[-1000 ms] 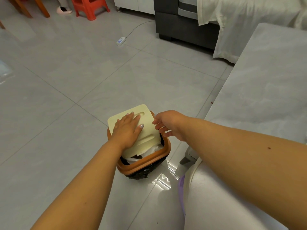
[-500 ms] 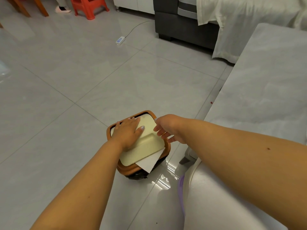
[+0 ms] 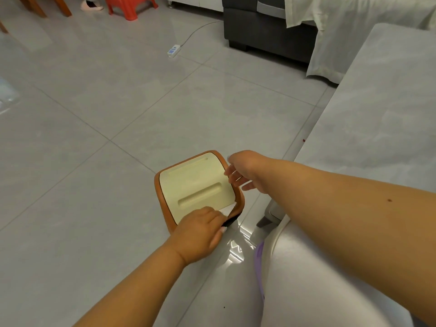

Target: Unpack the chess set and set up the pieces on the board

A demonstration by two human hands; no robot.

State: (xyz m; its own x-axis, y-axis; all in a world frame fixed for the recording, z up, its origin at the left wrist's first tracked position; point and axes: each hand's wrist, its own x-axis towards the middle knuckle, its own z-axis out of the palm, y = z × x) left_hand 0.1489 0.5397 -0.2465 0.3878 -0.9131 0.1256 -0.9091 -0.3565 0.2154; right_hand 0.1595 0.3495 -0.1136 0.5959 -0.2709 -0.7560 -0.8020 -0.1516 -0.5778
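Note:
No chess set or board shows in the head view. A small bin with an orange rim (image 3: pixel 162 199) and a cream swing lid (image 3: pixel 198 185) stands on the floor. The lid lies flat and closed. A corner of white paper (image 3: pixel 227 211) sticks out at the bin's near right corner. My left hand (image 3: pixel 200 230) is at that corner, fingers curled over the paper. My right hand (image 3: pixel 243 173) hovers by the bin's right edge with relaxed, spread fingers, holding nothing.
A grey marble tabletop (image 3: pixel 377 128) runs along the right side. My white-clad knee (image 3: pixel 318 279) is at the bottom right. A power strip (image 3: pixel 173 50) and its cable lie on the tiled floor. Behind stand a dark sofa (image 3: pixel 266 36) and a red stool (image 3: pixel 131 5).
The tilted lid has swung flat. My left hand slid off the lid to the near corner, onto the protruding paper, which now shows less. My right hand stayed near the right rim.

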